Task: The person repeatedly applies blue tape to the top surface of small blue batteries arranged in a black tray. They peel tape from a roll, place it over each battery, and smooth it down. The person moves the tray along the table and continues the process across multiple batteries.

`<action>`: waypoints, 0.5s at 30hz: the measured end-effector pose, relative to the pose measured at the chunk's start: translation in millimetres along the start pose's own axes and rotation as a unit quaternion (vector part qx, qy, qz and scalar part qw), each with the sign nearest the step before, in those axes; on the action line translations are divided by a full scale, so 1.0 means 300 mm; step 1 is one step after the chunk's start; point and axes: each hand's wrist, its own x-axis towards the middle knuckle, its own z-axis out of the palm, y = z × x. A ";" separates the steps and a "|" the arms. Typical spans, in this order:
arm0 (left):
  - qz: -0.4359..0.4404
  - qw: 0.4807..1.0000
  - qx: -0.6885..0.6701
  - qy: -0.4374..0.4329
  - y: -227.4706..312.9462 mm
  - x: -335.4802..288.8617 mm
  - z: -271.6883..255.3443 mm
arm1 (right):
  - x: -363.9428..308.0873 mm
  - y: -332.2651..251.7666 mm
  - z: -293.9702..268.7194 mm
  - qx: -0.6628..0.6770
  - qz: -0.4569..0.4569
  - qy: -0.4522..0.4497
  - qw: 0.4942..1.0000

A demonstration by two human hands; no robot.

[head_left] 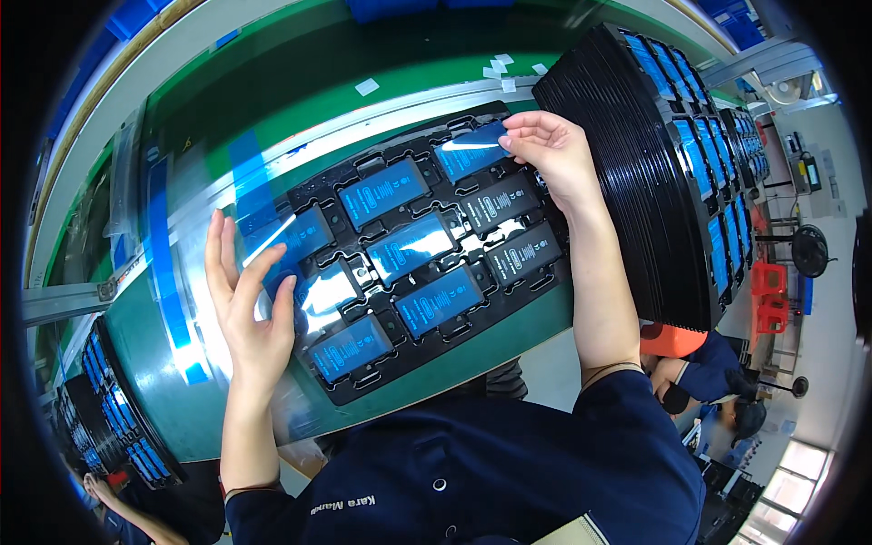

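A black moulded tray (pixel 341 392) lies at a slant on the green work surface, with several flat battery packs in its pockets. Most of the packs, such as the middle one (pixel 411 247), look glossy blue; two at the right, including one pack (pixel 525 254), look black. My right hand (pixel 552 154) is closed in a pinch at the right edge of the blue film (pixel 472 150) on the far right pack. My left hand (pixel 250 309) is open beside the tray's left end, thumb and fingers apart. Glare and blue reflections blur what lies behind its fingertips.
To the right rises a tall stack of black trays (pixel 627 182), topped with blue packs. Another tray stack (pixel 123 409) stands at the lower left. Small white labels (pixel 500 68) lie beyond the metal rail. A person (pixel 708 372) sits at the right; another person's arm (pixel 123 504) shows lower left.
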 end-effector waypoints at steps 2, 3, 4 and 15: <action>0.001 1.000 -0.003 -0.001 -0.001 0.000 0.002 | 0.001 0.001 0.000 -0.001 0.001 -0.001 1.000; 0.004 1.000 -0.004 -0.001 -0.002 0.000 0.002 | 0.001 0.001 0.001 -0.002 0.002 -0.002 1.000; 0.006 1.000 -0.004 -0.002 -0.004 -0.001 0.003 | 0.001 0.001 0.002 -0.004 0.002 -0.003 1.000; 0.011 1.000 -0.026 -0.008 0.001 0.001 -0.002 | 0.006 0.030 0.012 -0.097 -0.053 0.007 0.994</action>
